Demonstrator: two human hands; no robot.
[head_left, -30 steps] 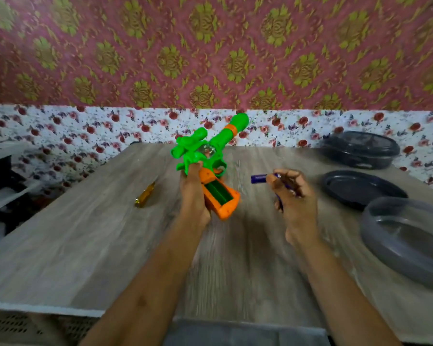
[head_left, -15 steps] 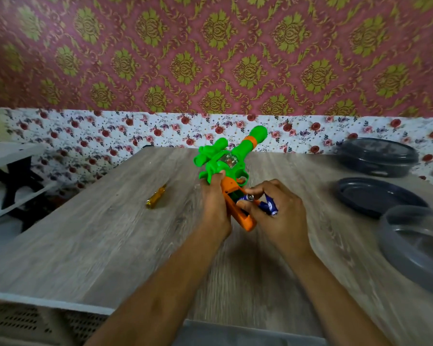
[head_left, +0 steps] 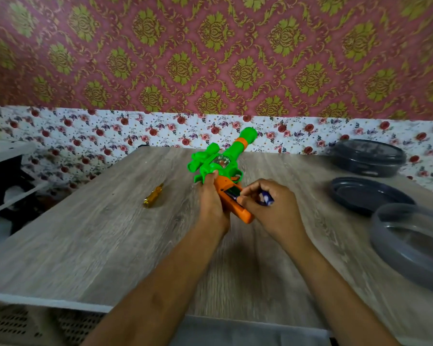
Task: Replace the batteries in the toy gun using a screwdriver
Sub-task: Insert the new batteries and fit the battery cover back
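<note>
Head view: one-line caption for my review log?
Left hand grips the toy gun; right hand, holding a blue battery, works at its open battery compartment; screwdriver lies aside.

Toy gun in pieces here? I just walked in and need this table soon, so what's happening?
A person is fitting batteries into the green and orange toy gun. The left hand grips its orange handle above the wooden table, with the battery compartment open and facing up. The right hand works at that opening, fingers curled round a blue battery; another seems to sit inside already. The yellow-handled screwdriver lies on the table to the left, no hand on it.
</note>
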